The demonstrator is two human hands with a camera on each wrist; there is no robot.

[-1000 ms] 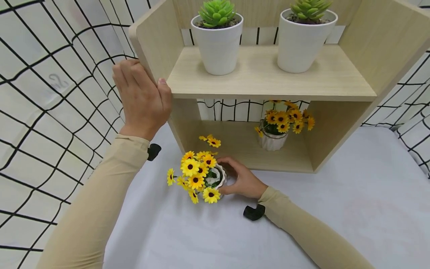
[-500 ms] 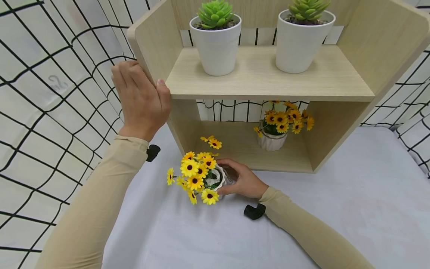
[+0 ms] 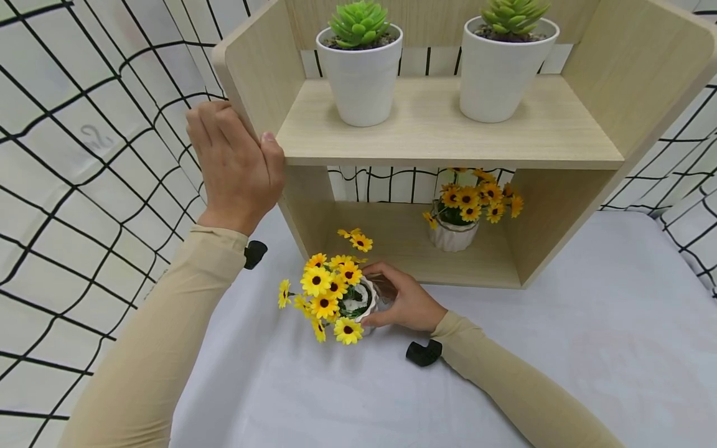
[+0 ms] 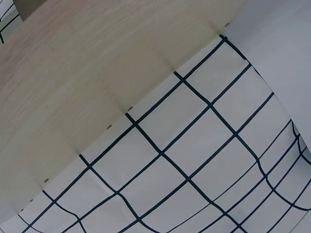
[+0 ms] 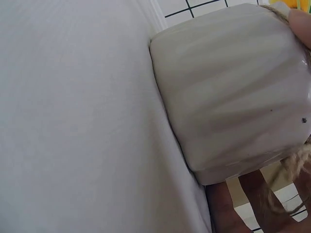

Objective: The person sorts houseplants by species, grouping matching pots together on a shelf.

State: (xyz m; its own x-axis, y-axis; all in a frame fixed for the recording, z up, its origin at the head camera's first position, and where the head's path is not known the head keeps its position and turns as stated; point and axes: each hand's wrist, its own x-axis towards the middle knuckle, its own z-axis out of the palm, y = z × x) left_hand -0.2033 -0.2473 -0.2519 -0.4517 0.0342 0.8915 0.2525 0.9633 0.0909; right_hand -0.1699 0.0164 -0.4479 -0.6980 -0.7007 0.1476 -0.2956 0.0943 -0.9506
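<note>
In the head view my left hand (image 3: pixel 238 165) grips the front edge of the wooden shelf (image 3: pixel 448 140) at its left side, thumb on the edge and fingers along the outer face. My right hand (image 3: pixel 403 302) holds a flowerpot (image 3: pixel 371 305) from the right, thumb in front and fingers behind. Yellow daisy-like flowers (image 3: pixel 325 303) lean out of this pot to the left. Up close in the right wrist view, the ridged white pot (image 5: pixel 233 92) has twine round its top, and its base meets the white cloth (image 5: pixel 82 121). The left wrist view has the shelf's side panel (image 4: pixel 97 73).
A matching pot of yellow flowers (image 3: pixel 454 236) stands on the lower shelf, right of centre. Above are two white pots with succulents, one left (image 3: pixel 360 81) and one right (image 3: pixel 504 74). Black wire mesh (image 3: pixel 101 155) over white sheeting stands on the left and behind.
The flowers in the pot that my right hand holds have shifted slightly, the front bloom a little lower and the upper stems a little rightward. My left hand keeps its place on the shelf.
</note>
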